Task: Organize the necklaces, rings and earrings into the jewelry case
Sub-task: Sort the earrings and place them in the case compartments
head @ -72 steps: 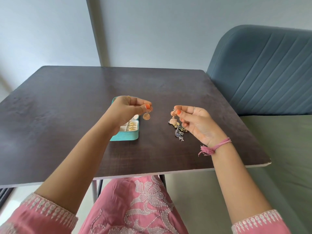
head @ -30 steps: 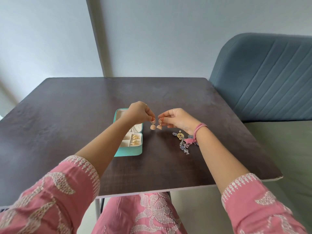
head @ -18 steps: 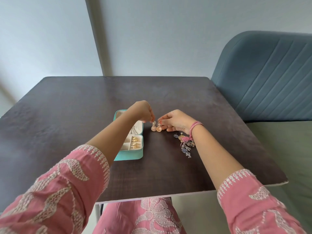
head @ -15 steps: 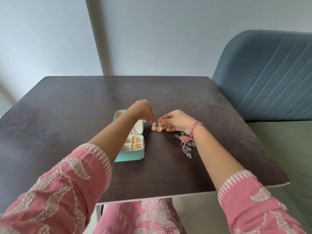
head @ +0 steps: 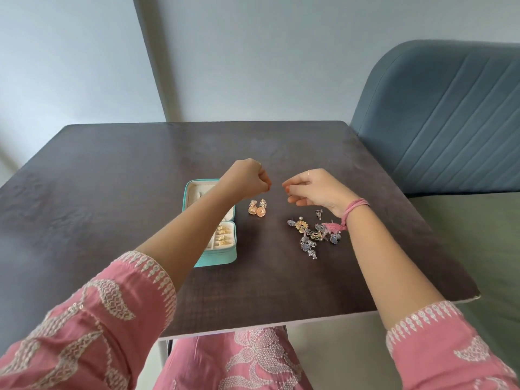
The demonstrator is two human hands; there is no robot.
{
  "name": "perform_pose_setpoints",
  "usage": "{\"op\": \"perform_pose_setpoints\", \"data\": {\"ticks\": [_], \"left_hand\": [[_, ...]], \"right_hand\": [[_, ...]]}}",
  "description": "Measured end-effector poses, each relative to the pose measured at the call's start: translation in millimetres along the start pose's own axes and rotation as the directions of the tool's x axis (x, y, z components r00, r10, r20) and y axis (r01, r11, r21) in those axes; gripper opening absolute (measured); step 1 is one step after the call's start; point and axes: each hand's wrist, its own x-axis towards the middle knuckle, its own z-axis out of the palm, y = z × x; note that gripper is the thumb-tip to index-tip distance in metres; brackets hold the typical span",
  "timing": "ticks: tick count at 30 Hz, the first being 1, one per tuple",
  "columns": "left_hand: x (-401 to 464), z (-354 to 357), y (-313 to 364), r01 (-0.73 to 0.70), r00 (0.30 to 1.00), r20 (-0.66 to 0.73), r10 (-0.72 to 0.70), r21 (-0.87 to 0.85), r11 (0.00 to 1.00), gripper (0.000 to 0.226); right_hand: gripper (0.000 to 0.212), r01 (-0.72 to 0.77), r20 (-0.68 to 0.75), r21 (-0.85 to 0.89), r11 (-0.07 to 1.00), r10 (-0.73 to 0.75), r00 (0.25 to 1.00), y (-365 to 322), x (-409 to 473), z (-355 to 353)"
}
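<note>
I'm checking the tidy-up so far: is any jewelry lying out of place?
Yes. A gold earring pair lies on the table right of the open jewelry case, and a tangled pile of silver-blue pieces sits under the right wrist.

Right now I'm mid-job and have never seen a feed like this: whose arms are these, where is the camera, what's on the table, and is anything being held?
There is no machine here: these are a person's two bare arms in pink embroidered sleeves. The single picture comes from a wide-angle camera worn on the person's head, looking forward and down.

On the dark table lies an open teal jewelry case with gold rings in its near compartment; the left arm covers part of it. Right of the case, a pair of gold jhumka earrings sits on the table. Further right lies a loose pile of silver and blue earrings.

The left hand is curled, the right hand has loosely bent fingers. Both hang above the table, and I can see nothing held in either. A blue chair stands on the right.
</note>
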Motion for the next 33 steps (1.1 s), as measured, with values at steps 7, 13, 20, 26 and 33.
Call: {"op": "perform_pose_setpoints", "data": {"ticks": [7, 13, 20, 26, 33], "left_hand": [[-13.8, 15.7, 38.1, -0.142, 0.987, 0.082, 0.139, 0.034, 0.989, 0.015], [-17.5, 35.0, 55.4, -0.217, 0.965, 0.179, 0.191, 0.144, 0.965, 0.018], [-22.3, 55.2, 56.5, -0.178, 0.969, 0.214, 0.125, 0.249, 0.952, 0.023], [-18.4, 62.7, 55.0, -0.149, 0.982, 0.159, 0.107, 0.286, 0.947, 0.028], [-19.3, 65.9, 56.2, -0.12, 0.987, 0.137, 0.085, 0.278, 0.953, 0.026]], "right_hand": [[0.013, 0.068, -0.172, -0.121, 0.99, -0.088, 0.981, 16.9, -34.1, -28.8], [0.012, 0.106, -0.153, -0.329, 0.938, -0.164, 0.975, 36.1, -56.5, -37.7], [0.01, 0.119, -0.148, -0.452, 0.884, -0.206, 0.967, 49.4, -67.9, -32.8], [0.011, 0.121, -0.129, -0.443, 0.888, -0.197, 0.972, 53.5, -66.5, -26.2], [0.014, 0.134, -0.124, -0.416, 0.899, -0.202, 0.972, 58.5, -60.6, -20.6]]}}
